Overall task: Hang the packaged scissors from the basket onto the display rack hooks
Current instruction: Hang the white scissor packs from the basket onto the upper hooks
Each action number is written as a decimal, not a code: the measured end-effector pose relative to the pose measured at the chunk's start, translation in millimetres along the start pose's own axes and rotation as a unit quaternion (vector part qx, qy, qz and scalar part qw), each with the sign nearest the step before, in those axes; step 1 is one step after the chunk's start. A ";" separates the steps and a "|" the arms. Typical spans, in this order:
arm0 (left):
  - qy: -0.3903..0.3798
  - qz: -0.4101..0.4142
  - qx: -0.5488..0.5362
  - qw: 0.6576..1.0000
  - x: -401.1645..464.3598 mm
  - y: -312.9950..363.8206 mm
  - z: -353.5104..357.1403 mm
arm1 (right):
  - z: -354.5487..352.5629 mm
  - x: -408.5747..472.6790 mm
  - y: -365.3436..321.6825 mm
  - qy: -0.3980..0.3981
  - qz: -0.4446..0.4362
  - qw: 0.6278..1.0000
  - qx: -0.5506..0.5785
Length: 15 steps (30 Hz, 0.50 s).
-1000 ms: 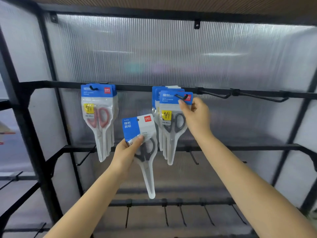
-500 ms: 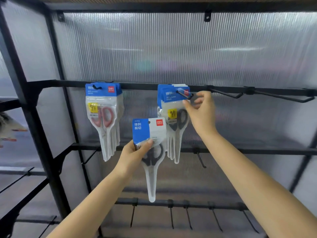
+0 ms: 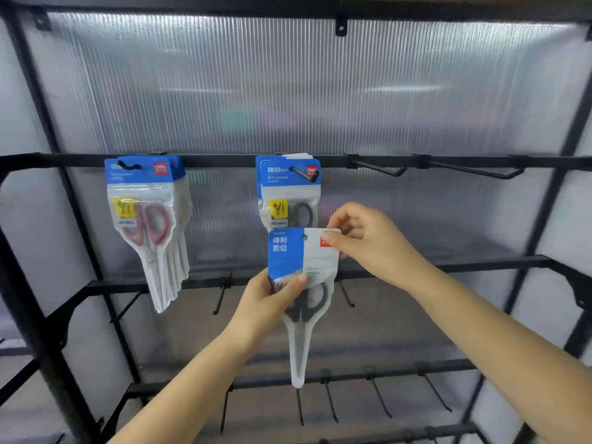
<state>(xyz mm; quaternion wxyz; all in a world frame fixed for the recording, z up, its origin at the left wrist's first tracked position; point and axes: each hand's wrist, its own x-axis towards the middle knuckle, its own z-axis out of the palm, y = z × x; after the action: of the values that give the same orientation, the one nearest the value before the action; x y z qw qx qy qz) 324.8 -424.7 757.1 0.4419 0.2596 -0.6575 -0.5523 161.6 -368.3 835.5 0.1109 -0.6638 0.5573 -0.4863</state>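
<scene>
Your left hand [image 3: 269,299] is raised on an outstretched forearm, thumb and curled fingers gripping the blue-and-white carded pack of grey-handled scissors [image 3: 302,283] at mid-height, while your right hand [image 3: 368,241] pinches its top right corner, wrist angled down.

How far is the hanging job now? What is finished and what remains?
Done: red-handled packs and black-handled packs hang on top-rail hooks. In hand: the left hand and right hand hold one more pack, not yet hooked. Left: hang it; the basket is out of view.
</scene>
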 end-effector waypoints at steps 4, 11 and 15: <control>-0.022 -0.010 -0.008 1.000 -0.3 -1.4 0.4 | -3.9 -3.9 -8.5 -0.017 -0.036 0.997 -0.060; -0.007 -0.003 -0.061 0.998 -1.1 1.7 -9.1 | -22.4 6.6 -35.8 0.030 -0.107 0.993 -0.037; -0.007 0.033 -0.084 0.996 -3.5 17.3 -4.5 | -30.2 12.7 -46.2 0.047 -0.114 0.992 0.014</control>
<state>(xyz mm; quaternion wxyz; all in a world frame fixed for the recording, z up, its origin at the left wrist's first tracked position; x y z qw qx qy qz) 332.9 -419.6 772.6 0.4754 0.1956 -0.6202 -0.5926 166.3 -350.8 889.2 0.0374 -0.6976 0.4761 -0.5342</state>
